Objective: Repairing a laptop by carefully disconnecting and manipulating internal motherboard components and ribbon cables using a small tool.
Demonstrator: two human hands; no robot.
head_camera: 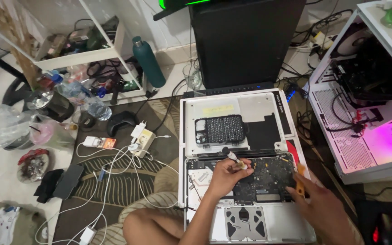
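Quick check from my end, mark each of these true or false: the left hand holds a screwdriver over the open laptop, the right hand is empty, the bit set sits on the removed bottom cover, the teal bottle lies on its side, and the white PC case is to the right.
1. The left hand holds a screwdriver over the open laptop. True.
2. The right hand is empty. False: it holds an orange pry tool.
3. The bit set sits on the removed bottom cover. True.
4. The teal bottle lies on its side. False: it stands upright on the floor.
5. The white PC case is to the laptop's right. True.
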